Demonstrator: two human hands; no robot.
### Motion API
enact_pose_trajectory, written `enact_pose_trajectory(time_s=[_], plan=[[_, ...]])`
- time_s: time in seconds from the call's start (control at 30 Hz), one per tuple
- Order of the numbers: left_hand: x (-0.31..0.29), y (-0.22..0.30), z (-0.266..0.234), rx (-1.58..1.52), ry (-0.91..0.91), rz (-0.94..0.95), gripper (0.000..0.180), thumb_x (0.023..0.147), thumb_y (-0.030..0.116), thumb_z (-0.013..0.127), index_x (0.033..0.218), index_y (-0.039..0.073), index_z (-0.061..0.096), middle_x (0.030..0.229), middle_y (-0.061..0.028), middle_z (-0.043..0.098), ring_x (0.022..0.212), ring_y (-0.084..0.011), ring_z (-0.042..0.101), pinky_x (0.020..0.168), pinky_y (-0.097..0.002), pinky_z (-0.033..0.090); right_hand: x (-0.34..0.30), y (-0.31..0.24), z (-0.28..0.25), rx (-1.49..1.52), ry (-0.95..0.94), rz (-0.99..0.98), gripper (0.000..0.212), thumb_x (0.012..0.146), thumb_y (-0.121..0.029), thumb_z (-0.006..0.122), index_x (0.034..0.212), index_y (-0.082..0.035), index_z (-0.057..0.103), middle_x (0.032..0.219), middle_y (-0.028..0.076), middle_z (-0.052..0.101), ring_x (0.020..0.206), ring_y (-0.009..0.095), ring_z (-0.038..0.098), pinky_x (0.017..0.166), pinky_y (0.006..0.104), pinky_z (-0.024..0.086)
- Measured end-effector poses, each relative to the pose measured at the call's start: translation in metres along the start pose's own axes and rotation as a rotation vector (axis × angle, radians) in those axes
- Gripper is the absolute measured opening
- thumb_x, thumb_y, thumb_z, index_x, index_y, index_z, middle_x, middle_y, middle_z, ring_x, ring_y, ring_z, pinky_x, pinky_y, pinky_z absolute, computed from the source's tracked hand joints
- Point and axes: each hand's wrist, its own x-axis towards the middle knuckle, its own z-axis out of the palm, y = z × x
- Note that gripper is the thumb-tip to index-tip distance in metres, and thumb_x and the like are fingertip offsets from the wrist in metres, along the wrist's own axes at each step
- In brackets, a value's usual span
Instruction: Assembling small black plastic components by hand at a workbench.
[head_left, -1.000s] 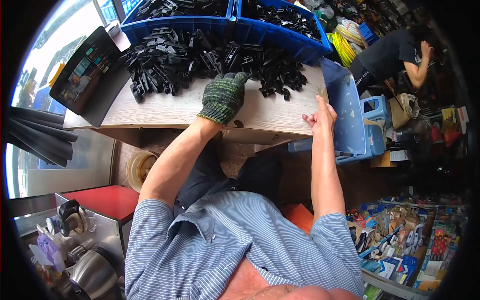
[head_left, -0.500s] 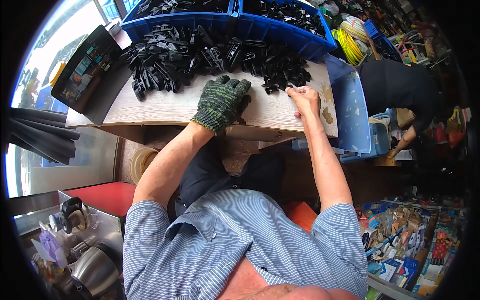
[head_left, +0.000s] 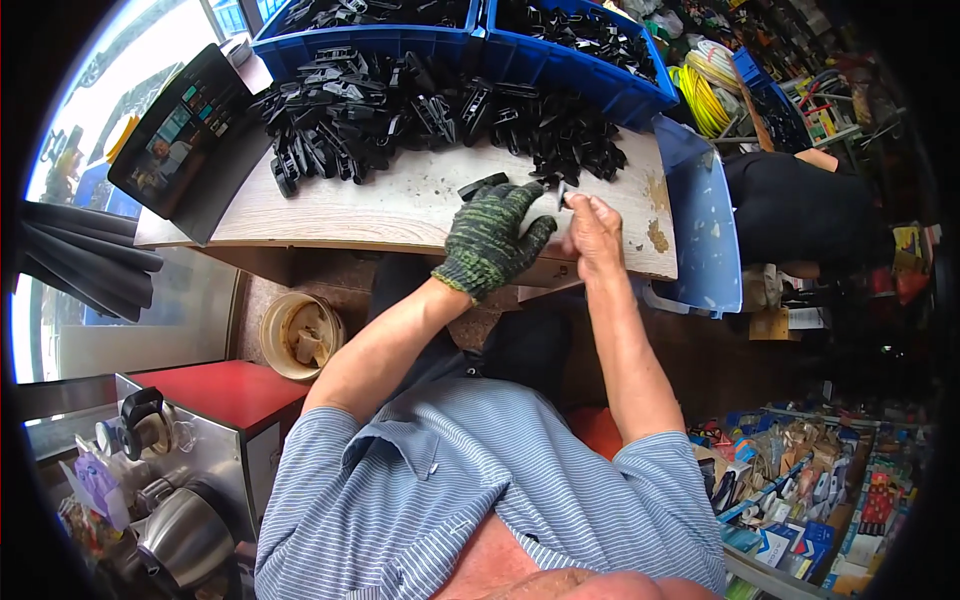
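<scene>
My left hand (head_left: 488,240), in a dark green and black knit glove, is closed over a black plastic part (head_left: 481,186) that sticks out beyond its knuckles. Its palm and most of the part are hidden. Close by on the right, my bare right hand (head_left: 598,235) pinches a small, thin grey piece (head_left: 563,194) between thumb and finger. That piece is near the gloved fingertips; whether they touch, I cannot tell. Behind both hands, a heap of black plastic parts (head_left: 375,115) spreads over the wooden tabletop (head_left: 385,210).
Two blue crates (head_left: 385,42) of black parts stand behind the heap. A propped tablet (head_left: 175,140) is at left, a blue plastic bin (head_left: 695,220) at the table's right edge. A bucket (head_left: 275,335) sits below left. Another person (head_left: 795,205) bends over at far right.
My left hand has moved right and the black part now shows past its knuckles. My right hand has drawn back slightly from the heap, with the grey piece visible. The other person has shifted.
</scene>
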Motion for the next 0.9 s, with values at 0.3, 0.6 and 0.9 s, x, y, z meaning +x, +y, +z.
enact_pose_trajectory(time_s=[0.3, 0.6, 0.9], plan=[[0.006, 0.006, 0.017, 0.037, -0.150, -0.172, 0.016, 0.086, 0.024, 0.065, 0.092, 0.009, 0.066, 0.077, -0.0132, 0.066, 0.076, -0.0349, 0.065, 0.067, -0.0477, 0.050, 0.000, 0.019, 0.012, 0.020, -0.109, -0.106, 0.025, 0.096, -0.026, 0.067, 0.078, -0.010, 0.060, 0.064, -0.007, 0.051, 0.051, 0.002, 0.042, 0.045, 0.0205, 0.034], [-0.001, 0.006, 0.001, 0.157, -0.013, 0.039, 0.028, 0.083, 0.026, 0.071, 0.107, 0.011, 0.068, 0.096, -0.0133, 0.069, 0.098, -0.0357, 0.064, 0.079, -0.0460, 0.052, 0.001, 0.037, 0.018, 0.024, -0.126, -0.253, 0.025, 0.100, -0.023, 0.059, 0.079, -0.009, 0.059, 0.070, -0.010, 0.044, 0.064, 0.000, 0.037, 0.056, 0.0216, 0.030], [0.020, -0.025, -0.026, 0.474, -0.193, -0.059, 0.015, 0.089, 0.025, 0.066, 0.090, 0.011, 0.067, 0.092, -0.0113, 0.066, 0.091, -0.0366, 0.060, 0.077, -0.0509, 0.046, -0.014, 0.010, 0.026, 0.271, 0.046, -0.003, 0.029, 0.098, -0.029, 0.052, 0.078, -0.009, 0.050, 0.055, -0.001, 0.038, 0.039, 0.009, 0.038, 0.036, 0.0355, 0.051]])
